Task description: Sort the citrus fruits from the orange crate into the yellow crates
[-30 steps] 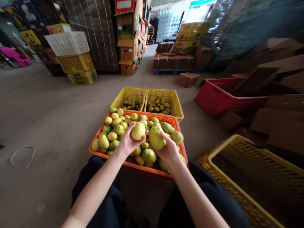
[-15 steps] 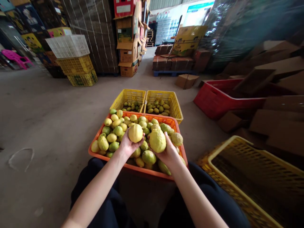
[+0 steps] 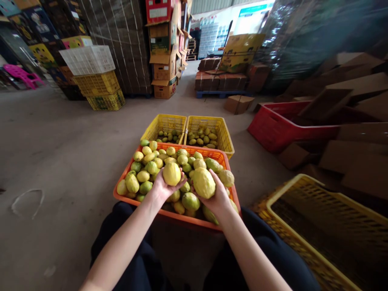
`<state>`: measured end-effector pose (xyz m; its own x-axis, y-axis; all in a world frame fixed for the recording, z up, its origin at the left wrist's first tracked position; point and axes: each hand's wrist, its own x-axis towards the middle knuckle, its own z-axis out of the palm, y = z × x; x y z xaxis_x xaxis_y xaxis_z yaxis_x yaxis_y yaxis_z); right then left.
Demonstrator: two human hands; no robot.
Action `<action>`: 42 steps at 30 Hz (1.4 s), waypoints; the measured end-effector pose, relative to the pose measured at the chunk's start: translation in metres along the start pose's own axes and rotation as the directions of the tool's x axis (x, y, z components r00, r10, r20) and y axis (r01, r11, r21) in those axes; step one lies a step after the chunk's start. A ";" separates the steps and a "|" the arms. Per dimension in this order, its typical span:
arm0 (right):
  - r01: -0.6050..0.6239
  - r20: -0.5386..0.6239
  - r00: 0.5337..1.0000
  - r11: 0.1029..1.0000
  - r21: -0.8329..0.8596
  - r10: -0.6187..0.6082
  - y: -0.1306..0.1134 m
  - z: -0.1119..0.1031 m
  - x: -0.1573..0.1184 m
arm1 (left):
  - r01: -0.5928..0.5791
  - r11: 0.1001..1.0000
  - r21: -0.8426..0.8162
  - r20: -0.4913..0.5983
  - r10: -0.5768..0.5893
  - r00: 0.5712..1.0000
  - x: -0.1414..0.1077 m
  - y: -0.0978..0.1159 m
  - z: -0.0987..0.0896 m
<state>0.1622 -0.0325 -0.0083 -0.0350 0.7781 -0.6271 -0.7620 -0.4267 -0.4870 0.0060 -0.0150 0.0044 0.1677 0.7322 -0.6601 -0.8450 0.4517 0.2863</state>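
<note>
An orange crate [image 3: 121,196] full of yellow and green lemon-like fruits stands between my knees. Above its middle, my left hand [image 3: 165,188] holds a smooth yellow fruit [image 3: 171,174], fingers curled beneath it. Just to the right, my right hand [image 3: 218,196] grips a larger, bumpy yellow fruit [image 3: 204,183] from its right side. The two held fruits are apart. Beneath the hands lie more fruits, among them a green-yellow one [image 3: 190,201] near the front rim.
Behind the orange crate are two yellow crates [image 3: 226,137] with some fruits in them. At the right stand a large yellow crate [image 3: 303,218] and a red crate [image 3: 266,127] near cardboard. Stacked crates [image 3: 98,83] and boxes [image 3: 162,68] stand farther back.
Both held fruits have turned in my hands and show other sides. The left one has shifted slightly left, the right one slightly right, so the gap between them is wider.
</note>
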 end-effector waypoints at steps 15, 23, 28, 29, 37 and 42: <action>0.052 0.187 0.980 0.995 0.081 -0.066 -0.002 -0.003 -0.006 | -0.196 0.965 0.177 0.196 0.161 0.967 -0.004 0.002 0.001; 0.261 0.430 0.869 0.965 0.019 -0.244 0.002 -0.010 -0.014 | -0.436 0.843 0.315 0.591 0.186 0.785 -0.005 0.001 -0.009; 0.417 0.554 0.775 0.905 -0.085 -0.305 0.003 -0.011 -0.016 | -0.520 0.755 0.400 0.692 0.124 0.711 -0.003 0.002 -0.014; 0.444 0.573 0.756 0.891 -0.094 -0.316 0.003 -0.012 -0.016 | -0.540 0.733 0.413 0.704 0.119 0.700 -0.003 0.003 -0.014; 0.491 0.612 0.725 0.860 -0.136 -0.317 0.004 -0.019 -0.008 | -0.520 0.729 0.445 0.711 0.066 0.700 -0.009 0.005 -0.011; 0.182 0.490 0.857 0.983 -0.003 -0.158 0.005 -0.011 -0.004 | -0.152 0.973 0.173 0.364 0.080 0.928 -0.011 0.005 -0.003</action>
<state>0.1653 -0.0424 -0.0150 -0.2268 0.9602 -0.1628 -0.7540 -0.2789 -0.5947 -0.0017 -0.0226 0.0111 0.2726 0.9014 -0.3365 -0.7598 0.4162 0.4995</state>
